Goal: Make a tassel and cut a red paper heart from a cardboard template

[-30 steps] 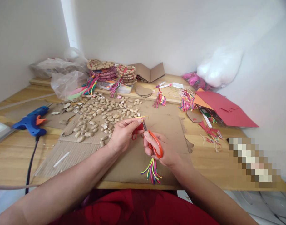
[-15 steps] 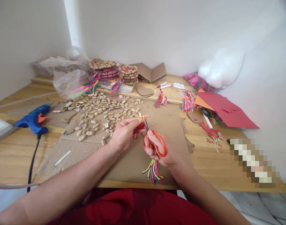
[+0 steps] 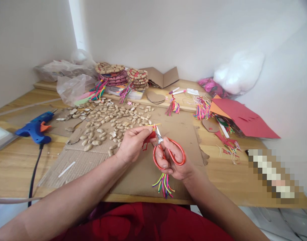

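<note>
Left fingers point(image 3: 145, 134) pinch yellow cord point(image 3: 157, 124), right fingers point(image 3: 159, 155) grip scissors point(image 3: 160, 140), blades point(image 3: 158, 134) parted close by: one slip could nick the pinching fingers!

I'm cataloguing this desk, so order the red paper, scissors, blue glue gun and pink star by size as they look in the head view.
1. Red paper
2. Blue glue gun and scissors: similar spans, the latter partly covered, so unranked
3. Pink star

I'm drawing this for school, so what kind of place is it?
Probably a craft workspace: there's a blue glue gun, a pair of scissors and some colourful string tassels.
</note>
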Motion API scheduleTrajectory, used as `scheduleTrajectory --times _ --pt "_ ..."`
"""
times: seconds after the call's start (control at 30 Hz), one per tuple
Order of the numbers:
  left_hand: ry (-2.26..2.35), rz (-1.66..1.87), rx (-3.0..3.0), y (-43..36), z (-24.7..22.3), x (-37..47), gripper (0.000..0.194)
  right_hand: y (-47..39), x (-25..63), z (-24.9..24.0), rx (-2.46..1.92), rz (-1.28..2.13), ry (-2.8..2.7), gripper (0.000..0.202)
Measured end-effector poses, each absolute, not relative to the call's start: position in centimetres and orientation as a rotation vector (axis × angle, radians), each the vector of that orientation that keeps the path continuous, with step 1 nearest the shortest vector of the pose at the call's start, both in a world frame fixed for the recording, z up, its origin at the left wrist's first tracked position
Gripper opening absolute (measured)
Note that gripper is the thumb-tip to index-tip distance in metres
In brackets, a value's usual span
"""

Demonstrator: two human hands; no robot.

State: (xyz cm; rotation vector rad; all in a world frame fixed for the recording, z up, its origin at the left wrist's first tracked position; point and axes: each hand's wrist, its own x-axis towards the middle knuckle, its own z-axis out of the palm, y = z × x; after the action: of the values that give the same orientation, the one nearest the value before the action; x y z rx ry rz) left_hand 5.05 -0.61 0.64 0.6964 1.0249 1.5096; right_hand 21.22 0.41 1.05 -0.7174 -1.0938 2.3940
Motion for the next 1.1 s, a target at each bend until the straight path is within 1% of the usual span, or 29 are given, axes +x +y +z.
scheduleTrajectory --times 0.47,1.1 --pt "1.043 1.560 0.719 -0.53 0.39 5.00 0.026 0.49 21.33 0.93 -0.694 2.403 -1.106 0.056" --pt "1.081 1.577 0.762 -0.47 0.11 5.00 0.022 0.65 21.44 0.75 -0.676 2.452 -1.058 0.054"
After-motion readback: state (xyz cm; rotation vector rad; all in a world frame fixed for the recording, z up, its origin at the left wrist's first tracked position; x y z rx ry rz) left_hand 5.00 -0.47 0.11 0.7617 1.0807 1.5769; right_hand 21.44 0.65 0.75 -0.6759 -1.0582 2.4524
